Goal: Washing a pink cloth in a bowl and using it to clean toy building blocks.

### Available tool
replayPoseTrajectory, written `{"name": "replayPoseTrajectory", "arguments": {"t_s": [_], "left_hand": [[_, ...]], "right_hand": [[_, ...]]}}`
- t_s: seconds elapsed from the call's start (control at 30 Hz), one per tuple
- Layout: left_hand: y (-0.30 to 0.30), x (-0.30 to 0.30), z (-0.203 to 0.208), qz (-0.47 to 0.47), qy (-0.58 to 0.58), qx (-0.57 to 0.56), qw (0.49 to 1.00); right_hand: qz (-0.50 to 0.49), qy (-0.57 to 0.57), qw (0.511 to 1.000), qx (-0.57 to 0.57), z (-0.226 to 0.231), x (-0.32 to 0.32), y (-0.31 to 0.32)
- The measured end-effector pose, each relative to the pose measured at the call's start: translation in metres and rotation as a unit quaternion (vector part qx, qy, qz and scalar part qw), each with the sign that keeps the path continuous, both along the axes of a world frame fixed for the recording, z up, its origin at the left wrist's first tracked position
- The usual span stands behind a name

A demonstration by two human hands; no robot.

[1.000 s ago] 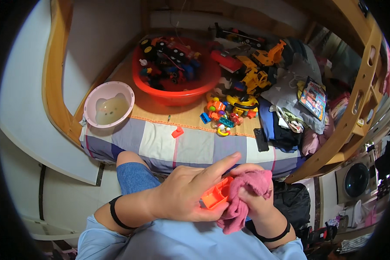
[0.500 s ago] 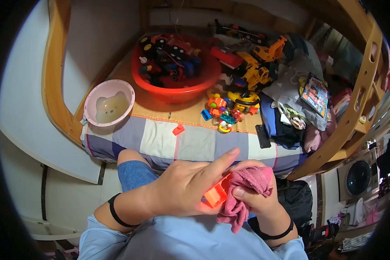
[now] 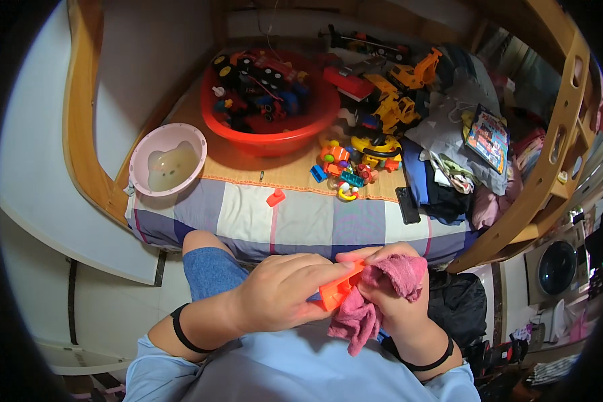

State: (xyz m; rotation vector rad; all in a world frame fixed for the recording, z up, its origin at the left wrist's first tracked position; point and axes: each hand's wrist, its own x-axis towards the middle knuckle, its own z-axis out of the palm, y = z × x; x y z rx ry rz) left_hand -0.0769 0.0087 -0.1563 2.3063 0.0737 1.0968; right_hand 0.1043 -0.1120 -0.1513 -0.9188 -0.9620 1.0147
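Note:
Just above my lap, my left hand (image 3: 281,288) grips an orange plastic toy piece (image 3: 336,291), its thumb laid along the upper edge. The piece looks hollow, with box-like walls; its exact kind I cannot tell. A crumpled pink cloth (image 3: 358,316) is bunched in my right hand (image 3: 396,295), whose fingers are closed round it at the right side of the toy piece. Cloth and toy piece touch, and part of the piece is hidden behind my fingers. A small red-orange piece (image 3: 275,197) lies on the checked bed cover ahead of my hands.
On the bed stand a pink basin (image 3: 137,161) of cloudy water and a large red tub (image 3: 268,142) heaped with toys. Small colourful toys, yellow toy diggers (image 3: 396,110), a black phone (image 3: 407,205) and piled clothes lie right. A wooden bed frame (image 3: 543,194) curves along the right.
My left thumb has come down from a raised position onto the orange piece. The piece has turned and shifted slightly up and right, and the cloth has moved with my right hand.

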Motion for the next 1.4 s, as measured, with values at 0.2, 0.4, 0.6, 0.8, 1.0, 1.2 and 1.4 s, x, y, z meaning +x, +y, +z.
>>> {"name": "replayPoseTrajectory", "arguments": {"t_s": [0.2, 0.4, 0.6, 0.8, 1.0, 1.2, 1.4], "left_hand": [[0.003, -0.007, 0.007, -0.065, 0.035, -0.149, 0.986], [0.019, -0.01, -0.008, -0.189, -0.043, -0.412, 0.89], [0.028, -0.017, -0.013, -0.272, 0.012, -0.549, 0.79], [0.028, -0.015, -0.021, -0.329, 0.041, -0.604, 0.724], [0.007, -0.005, -0.006, -0.276, 0.072, -0.531, 0.798], [0.012, -0.008, 0.006, -0.27, 0.143, -0.438, 0.846], [0.002, -0.006, 0.007, -0.257, 0.174, -0.423, 0.851]], "right_hand": [[0.056, 0.05, 0.997, -0.024, 0.006, 0.009, 0.002], [0.057, 0.016, 0.989, -0.137, 0.022, 0.006, -0.005], [-0.061, 0.027, 0.996, -0.057, 0.011, 0.009, -0.011], [-0.118, -0.186, 0.975, 0.029, 0.02, 0.012, 0.0], [-0.05, -0.448, 0.883, 0.129, 0.03, 0.0, 0.017], [0.025, -0.393, 0.917, 0.067, 0.027, 0.009, 0.013], [-0.031, -0.326, 0.935, 0.134, 0.016, 0.008, 0.009]]}}
